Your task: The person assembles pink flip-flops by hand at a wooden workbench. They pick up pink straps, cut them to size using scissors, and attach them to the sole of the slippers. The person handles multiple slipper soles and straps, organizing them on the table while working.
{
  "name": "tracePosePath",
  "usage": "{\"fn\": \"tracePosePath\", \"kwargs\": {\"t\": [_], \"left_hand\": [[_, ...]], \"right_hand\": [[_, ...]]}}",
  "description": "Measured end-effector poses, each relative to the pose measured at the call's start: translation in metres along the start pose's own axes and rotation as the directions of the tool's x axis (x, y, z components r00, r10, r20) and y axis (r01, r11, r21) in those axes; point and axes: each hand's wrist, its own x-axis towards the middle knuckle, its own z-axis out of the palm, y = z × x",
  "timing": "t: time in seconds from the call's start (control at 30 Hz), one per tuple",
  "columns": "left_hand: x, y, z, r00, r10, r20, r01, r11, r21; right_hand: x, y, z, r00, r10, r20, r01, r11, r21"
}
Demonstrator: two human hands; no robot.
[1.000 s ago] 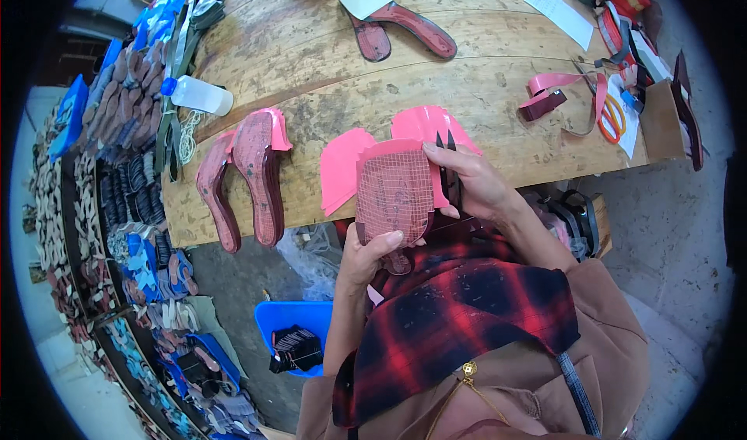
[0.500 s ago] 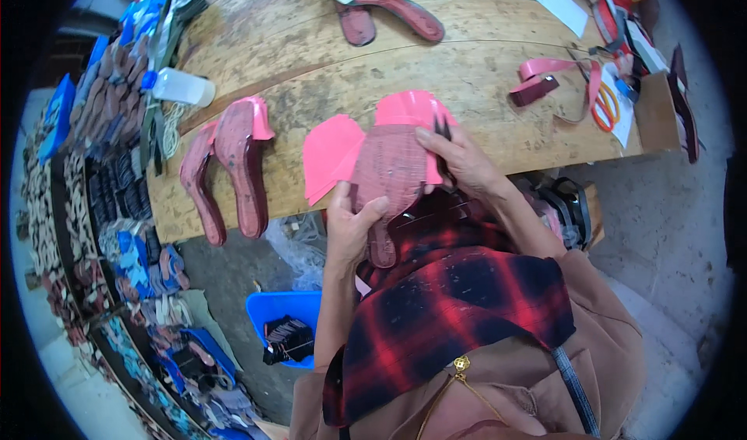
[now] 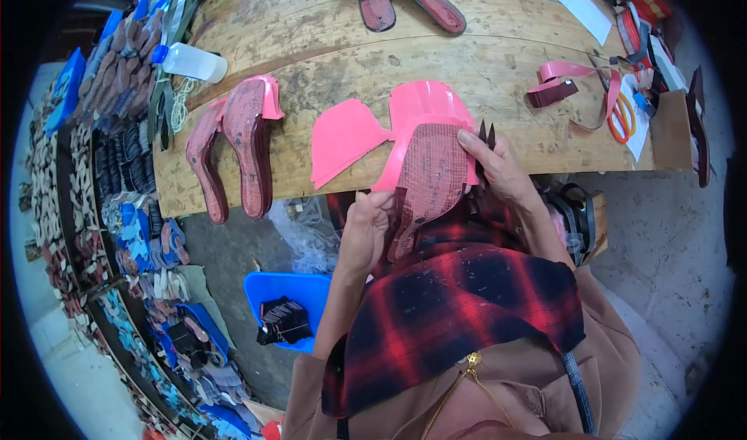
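Above my lap, at the table edge, I have a dark red shoe insole (image 3: 436,168), textured underside up, its narrow end toward me. A glossy pink shoe upper (image 3: 397,156) shows around its wide end and left side. My left hand (image 3: 366,230) is closed, thumb and fingers pinching the upper's lower left edge. My right hand (image 3: 502,171) grips the insole's right edge, thumb on top. A dark tool with two pointed prongs (image 3: 485,135) sticks up from that same hand; its lower part is hidden. Flat pink pieces (image 3: 342,140) lie just beyond, on the table.
Two more insoles with pink uppers (image 3: 247,148) rest at the table's left edge, near a capped bottle (image 3: 196,62). To the right are a pink strap (image 3: 572,70) and orange-handled scissors (image 3: 622,117). A blue bin (image 3: 261,288) stands below; shoe-part racks (image 3: 101,261) line the left.
My left thumb has left the insole's face, and that hand now pinches the pink upper's edge. The insole has turned slightly, exposing more pink along its left side. The view has shifted a little.
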Motion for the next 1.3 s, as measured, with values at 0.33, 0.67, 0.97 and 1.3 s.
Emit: {"fn": "tracePosePath", "kwargs": {"t": [0.33,0.67,0.97,1.3], "left_hand": [[0.017,0.004,0.017,0.963,0.146,-0.226,-0.116,0.984,0.137],[0.011,0.009,0.014,0.915,0.36,-0.183,-0.106,0.65,0.753],[0.022,-0.01,0.013,0.842,0.538,-0.022,-0.178,0.317,0.931],[-0.022,0.071,-0.04,0.958,0.266,0.109,-0.136,0.753,-0.643]], "right_hand": [[-0.005,-0.024,0.022,0.986,0.148,0.078,-0.167,0.873,0.458],[0.001,-0.031,0.025,0.999,-0.048,0.024,0.024,0.804,0.594],[0.008,-0.021,-0.04,0.836,-0.142,-0.531,0.129,0.99,-0.062],[0.037,0.002,-0.235,0.813,-0.486,-0.321,0.043,0.601,-0.798]]}}
